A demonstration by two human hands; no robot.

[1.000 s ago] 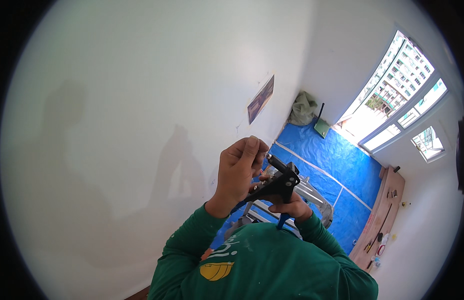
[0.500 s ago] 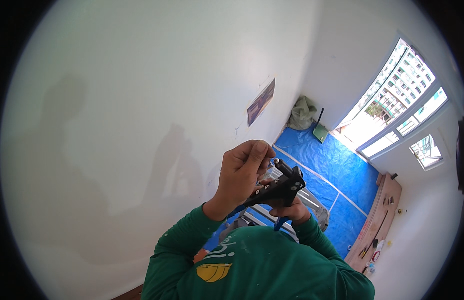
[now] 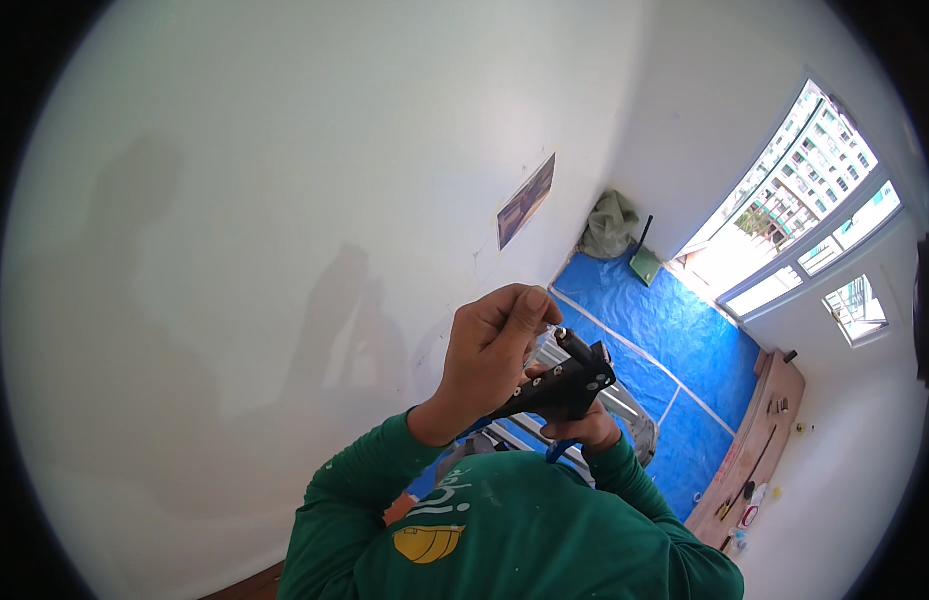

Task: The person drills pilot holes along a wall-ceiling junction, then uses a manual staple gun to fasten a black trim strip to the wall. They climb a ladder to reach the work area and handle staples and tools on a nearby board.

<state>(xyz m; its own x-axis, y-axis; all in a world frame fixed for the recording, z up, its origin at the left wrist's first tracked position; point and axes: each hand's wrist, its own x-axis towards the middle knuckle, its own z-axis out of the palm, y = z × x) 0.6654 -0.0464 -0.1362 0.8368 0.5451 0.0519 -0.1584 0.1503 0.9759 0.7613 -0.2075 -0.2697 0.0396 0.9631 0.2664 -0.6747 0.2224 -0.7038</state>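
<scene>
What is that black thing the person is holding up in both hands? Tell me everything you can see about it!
The black hand tool looks like dull metal or hard plastic, with a flat angled body dotted with small pale rivets or screws and a short round nozzle poking up at its top. It is held tilted in front of the white wall. The left hand pinches near the nozzle from above, and the right hand grips it from below. What kind of tool it is cannot be told.
</scene>
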